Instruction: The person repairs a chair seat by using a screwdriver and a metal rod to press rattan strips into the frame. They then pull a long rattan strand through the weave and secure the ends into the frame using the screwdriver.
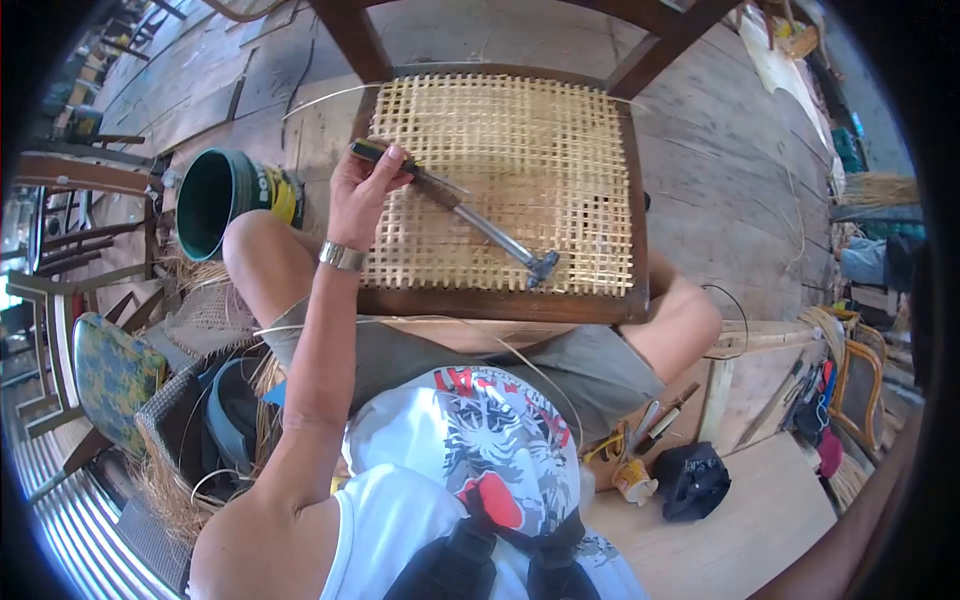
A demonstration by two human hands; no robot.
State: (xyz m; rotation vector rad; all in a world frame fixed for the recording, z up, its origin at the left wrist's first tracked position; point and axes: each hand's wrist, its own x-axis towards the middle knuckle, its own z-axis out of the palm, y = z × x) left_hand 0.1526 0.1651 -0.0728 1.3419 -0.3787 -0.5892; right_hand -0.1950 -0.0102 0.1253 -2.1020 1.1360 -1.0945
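My left hand [368, 195] is closed around a screwdriver [372, 152] with a black and yellow handle, whose thin shank points right over a woven cane chair seat [480, 120]. Slanting across the weave is a hammer [500, 240], its metal head toward the seat's lower right and its dark grip running up to my left fingers. Whether those fingers also hold the hammer, I cannot tell. The seat's dark wooden frame lies between my bent knees. Only part of my right arm [850, 545] shows at the lower right; its hand is out of view.
Left of the seat, a green bucket [215, 205] lies tipped beside my knee. Loose cane strands [540, 370] curve over my lap. At the lower right are a yellow cup [634, 482] near several tools and a black bag [692, 482]. Chairs [110, 380] crowd the left side.
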